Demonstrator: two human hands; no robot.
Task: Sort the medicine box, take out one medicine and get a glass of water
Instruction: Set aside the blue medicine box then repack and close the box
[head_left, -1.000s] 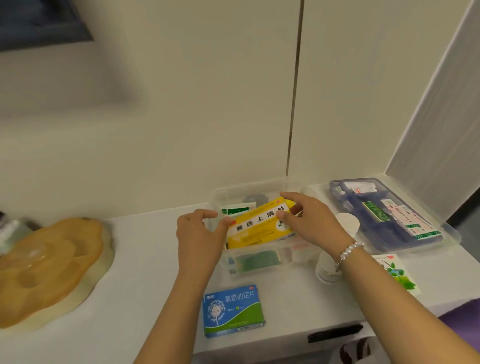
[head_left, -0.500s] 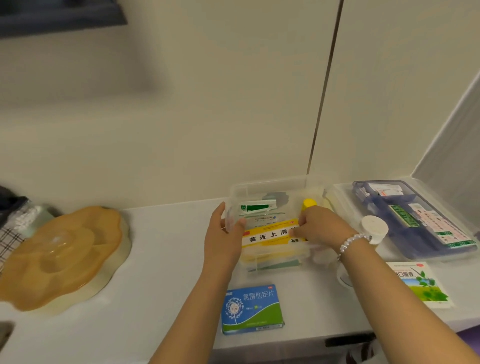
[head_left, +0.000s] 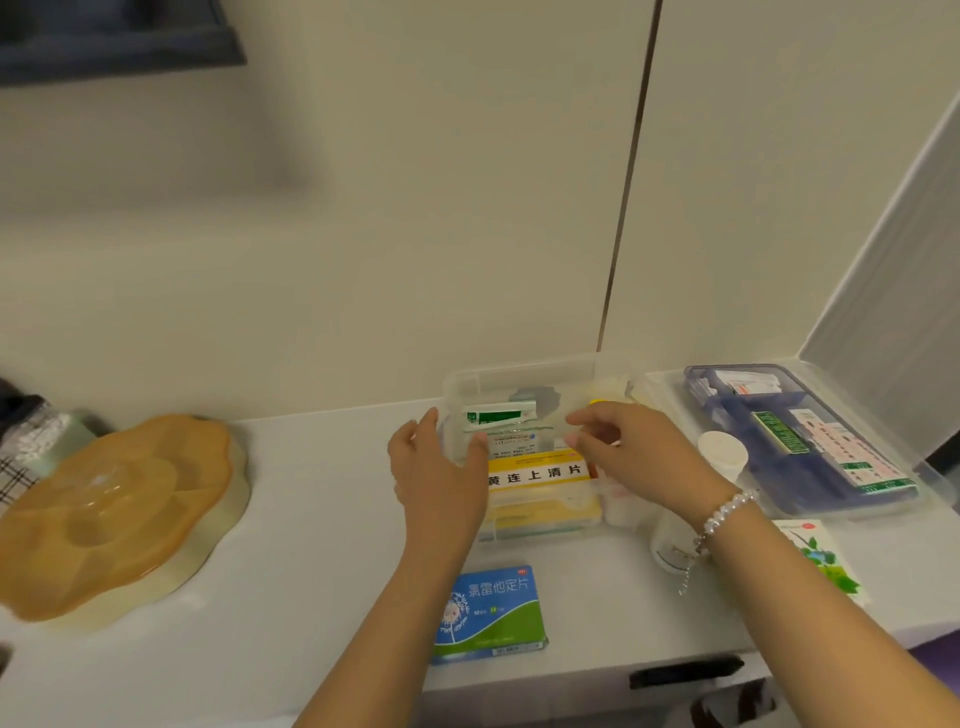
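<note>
- The left hand (head_left: 439, 470) is gripping the left wall of the clear medicine box (head_left: 524, 379), thumb hooked inside, probably steadying it.
- The right hand (head_left: 631, 449) is hovering over the box with loosely curled fingers, holding nothing.
- The yellow pill carton (head_left: 540, 475) is lying flat inside the box; a second ago both hands were holding it tilted above, so it has been released.

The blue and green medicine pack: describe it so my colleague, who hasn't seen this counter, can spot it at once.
Start at the clear plastic medicine box against the wall, where both hands are working. On the white counter in front of it, near the front edge, lies the blue and green medicine pack, flat and alone. It is the only blue-topped pack; the one in the box is yellow.
</note>
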